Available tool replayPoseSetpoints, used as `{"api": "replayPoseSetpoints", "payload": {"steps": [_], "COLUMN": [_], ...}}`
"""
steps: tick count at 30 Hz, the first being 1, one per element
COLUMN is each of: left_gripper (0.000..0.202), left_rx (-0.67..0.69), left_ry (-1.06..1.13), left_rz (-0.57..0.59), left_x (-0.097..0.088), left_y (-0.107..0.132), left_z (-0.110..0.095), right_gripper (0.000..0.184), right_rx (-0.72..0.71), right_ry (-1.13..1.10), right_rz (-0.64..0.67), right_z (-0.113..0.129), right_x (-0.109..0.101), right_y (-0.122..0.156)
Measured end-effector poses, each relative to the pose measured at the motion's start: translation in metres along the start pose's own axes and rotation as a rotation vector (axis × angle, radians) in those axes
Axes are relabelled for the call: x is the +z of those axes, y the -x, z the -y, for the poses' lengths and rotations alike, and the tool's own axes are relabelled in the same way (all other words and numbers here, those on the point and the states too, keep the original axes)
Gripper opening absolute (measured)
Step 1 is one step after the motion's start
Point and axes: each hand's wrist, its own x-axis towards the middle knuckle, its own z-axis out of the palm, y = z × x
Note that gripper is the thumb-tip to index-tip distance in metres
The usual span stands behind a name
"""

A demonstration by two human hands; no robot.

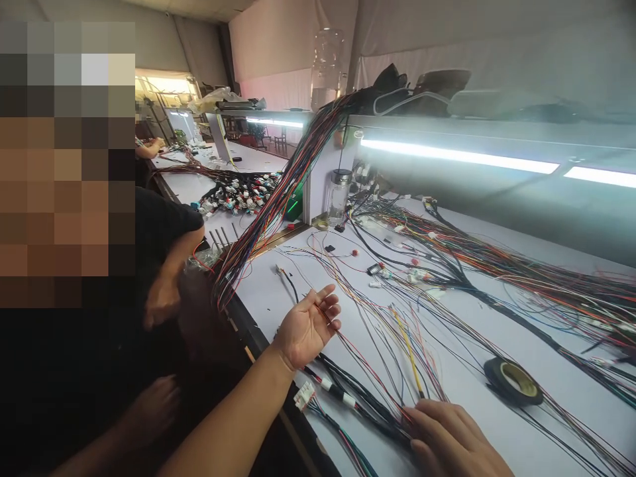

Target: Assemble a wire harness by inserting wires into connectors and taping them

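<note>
My left hand (311, 328) is turned palm up over the near edge of the bench, thumb and curled fingers around a few thin red and dark wires (360, 358). Those wires run down to my right hand (454, 437), whose fingers are pressed together on them at the bottom of the view; the fingertips are partly hidden. Between both hands lies a black-sleeved wire harness (368, 409) with white bands. Beside it, a white connector (305, 395) sits at the bench edge. A yellow wire (408, 348) ends near my right fingers.
A roll of black tape (514, 381) lies on the right. Long wire bundles (521, 271) cover the back of the bench. Another thick bundle (293, 192) hangs off the shelf on the left. A glass jar (339, 195) stands by the post. A co-worker's arm (173, 278) is close at left.
</note>
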Motion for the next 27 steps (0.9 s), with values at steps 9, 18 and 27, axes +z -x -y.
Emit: {"api": "replayPoseSetpoints", "payload": {"steps": [9,18,27], "left_gripper": [0.035,0.036,0.036], "left_rx": [-0.044,-0.055,-0.049], "left_ry": [-0.093,-0.191,-0.190], "left_rz": [0.134,0.117,0.079], "left_x": [0.003,-0.001,-0.002], "left_y": [0.007,0.003,0.000], "left_z": [-0.002,-0.002,-0.002], "right_gripper": [0.033,0.035,0.035], "right_rx": [0.287,0.623,0.619], "right_ry": [-0.026,0.350,0.053], "right_rz": [0.068,0.176,0.250], "right_z": [0.000,-0.100,-0.112], "right_x": [-0.021,-0.058,-0.068], "right_y": [0.011,0.037,0.035]}}
